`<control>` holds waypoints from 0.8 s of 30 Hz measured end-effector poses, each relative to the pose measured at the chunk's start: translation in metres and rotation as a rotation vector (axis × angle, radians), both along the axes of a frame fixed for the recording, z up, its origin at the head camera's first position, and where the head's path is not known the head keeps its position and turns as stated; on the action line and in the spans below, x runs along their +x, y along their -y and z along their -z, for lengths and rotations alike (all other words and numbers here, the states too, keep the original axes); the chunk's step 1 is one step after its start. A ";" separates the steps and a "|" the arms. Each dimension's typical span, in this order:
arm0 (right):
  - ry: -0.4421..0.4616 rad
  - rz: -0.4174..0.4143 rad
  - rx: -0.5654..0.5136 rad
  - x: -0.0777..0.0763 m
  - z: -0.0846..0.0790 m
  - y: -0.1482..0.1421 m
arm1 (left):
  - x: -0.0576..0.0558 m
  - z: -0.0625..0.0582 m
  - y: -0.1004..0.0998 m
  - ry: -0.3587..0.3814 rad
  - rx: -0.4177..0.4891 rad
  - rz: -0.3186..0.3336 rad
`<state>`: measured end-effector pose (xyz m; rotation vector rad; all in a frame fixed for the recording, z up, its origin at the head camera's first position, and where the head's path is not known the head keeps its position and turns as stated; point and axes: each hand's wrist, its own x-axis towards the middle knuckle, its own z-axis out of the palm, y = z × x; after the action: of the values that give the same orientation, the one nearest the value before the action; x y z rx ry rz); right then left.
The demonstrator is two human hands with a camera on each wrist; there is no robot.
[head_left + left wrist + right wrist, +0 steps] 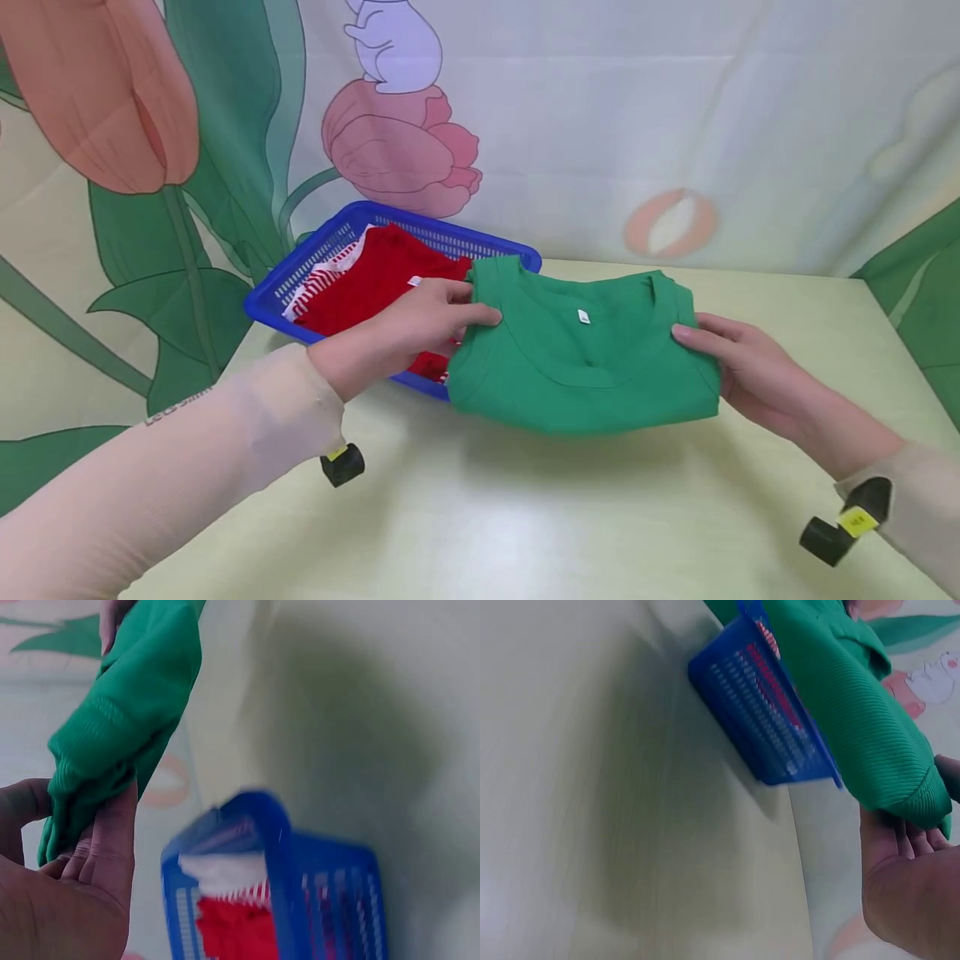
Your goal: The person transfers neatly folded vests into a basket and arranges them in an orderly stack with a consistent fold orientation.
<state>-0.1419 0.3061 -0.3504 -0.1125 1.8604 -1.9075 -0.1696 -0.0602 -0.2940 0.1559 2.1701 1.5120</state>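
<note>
A folded green garment [585, 367] with a round ribbed neckline and a small white label is held up above the table. My left hand [420, 321] pinches its left side, thumb on top and fingers beneath. On the opposite side my right hand [757, 367] grips the edge the same way. In the left wrist view the left hand [75, 885] has its fingers under the green cloth [127, 697]. The right wrist view has the right hand [911, 877] supporting the rounded fold from below. Behind the left hand stands a blue plastic basket [273, 304], partly covered by the garment.
Red clothing [360, 292] and red-and-white striped cloth [318, 282] lie inside the basket. The pale table [480, 517] spreads below the hands. A curtain printed with tulips and a white animal [397, 46] hangs along the back.
</note>
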 end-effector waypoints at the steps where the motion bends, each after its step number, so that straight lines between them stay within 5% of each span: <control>1: 0.000 -0.001 -0.006 -0.001 -0.001 0.006 | -0.002 -0.002 0.005 -0.007 -0.011 -0.012; 14: -0.066 -0.037 -0.079 -0.015 -0.006 0.071 | -0.022 -0.016 0.060 -0.029 -0.094 -0.131; 24: -0.098 -0.022 -0.109 -0.030 -0.008 0.103 | -0.040 -0.023 0.086 -0.063 -0.173 -0.142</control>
<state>-0.1722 0.2032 -0.3426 -0.2647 1.8091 -2.0206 -0.2101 -0.1457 -0.2711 -0.0096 2.3944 1.4014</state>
